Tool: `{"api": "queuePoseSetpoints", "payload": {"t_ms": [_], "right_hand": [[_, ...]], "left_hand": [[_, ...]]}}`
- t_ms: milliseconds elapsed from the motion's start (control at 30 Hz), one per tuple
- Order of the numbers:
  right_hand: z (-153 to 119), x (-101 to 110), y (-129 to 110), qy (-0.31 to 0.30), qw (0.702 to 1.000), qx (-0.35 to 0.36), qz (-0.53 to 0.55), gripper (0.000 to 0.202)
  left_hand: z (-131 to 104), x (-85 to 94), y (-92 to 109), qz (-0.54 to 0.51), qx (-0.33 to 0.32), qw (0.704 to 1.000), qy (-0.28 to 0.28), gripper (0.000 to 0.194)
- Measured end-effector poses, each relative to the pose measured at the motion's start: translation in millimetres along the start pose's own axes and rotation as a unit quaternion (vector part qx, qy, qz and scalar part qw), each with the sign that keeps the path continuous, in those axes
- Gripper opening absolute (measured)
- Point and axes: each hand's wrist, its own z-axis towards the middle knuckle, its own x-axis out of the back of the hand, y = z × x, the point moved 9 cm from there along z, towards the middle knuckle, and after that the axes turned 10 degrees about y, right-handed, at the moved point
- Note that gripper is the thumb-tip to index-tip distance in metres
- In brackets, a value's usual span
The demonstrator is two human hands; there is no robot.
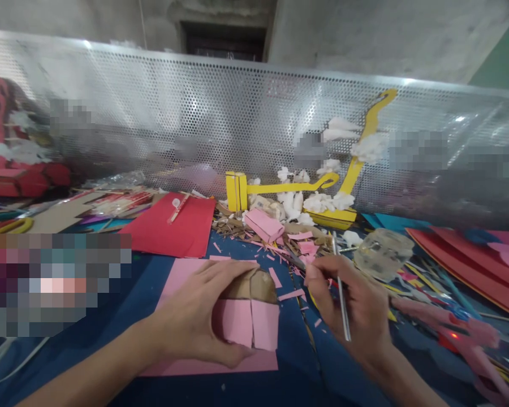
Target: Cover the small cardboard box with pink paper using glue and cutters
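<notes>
My left hand (212,314) is wrapped round a small cardboard piece (263,284), its thumb at the near side and its fingers over the far side. Pink paper panels (265,325) cover the near part of that piece, while its far part is bare brown. Under it lies a flat pink sheet (220,366). My right hand (352,305) is closed, with a slim silver rod-like tool (343,299) between its fingers; its exact kind is unclear. Near the right fingertips are pink paper scraps (307,249) and a dark blade-like tip (296,260).
Red sheets (173,226) lie at left. Yellow hammer-shaped models (236,191) and white fluff stand against a perforated metal panel (246,118). A pink glue gun (453,330) with a red light and a clear block (384,254) are at right. Offcuts litter the blue surface (297,373).
</notes>
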Motion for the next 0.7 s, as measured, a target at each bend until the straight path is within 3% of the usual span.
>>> {"api": "queuePoseSetpoints", "payload": {"t_ms": [167,233,367,433,567,700], "right_hand": [[-6,-15,-2,-0.034,0.999,0.025,0.014,0.014],[-9,-18,1,-0.04,0.999,0.017,0.022,0.01],[-11,-22,7,-0.045,0.998,-0.01,0.044,0.021],[-10,-21,8,-0.044,0.998,-0.024,0.043,0.012],[-12,-18,16,-0.053,0.988,-0.097,0.107,0.028],[-19,-18,13,-0.065,0.942,-0.155,0.29,0.067]], "left_hand": [[-2,0.9,-6,-0.043,0.002,0.999,0.01,0.102],[-2,2.9,-6,-0.06,0.001,0.998,0.023,0.099],[-2,4.1,-5,-0.089,-0.003,0.995,0.041,0.097],[-2,2.7,-7,-0.094,0.007,0.995,0.042,0.098],[-3,1.5,-10,-0.096,0.021,0.994,0.04,0.098],[-3,1.1,-13,-0.098,0.044,0.994,0.037,0.096]]}}
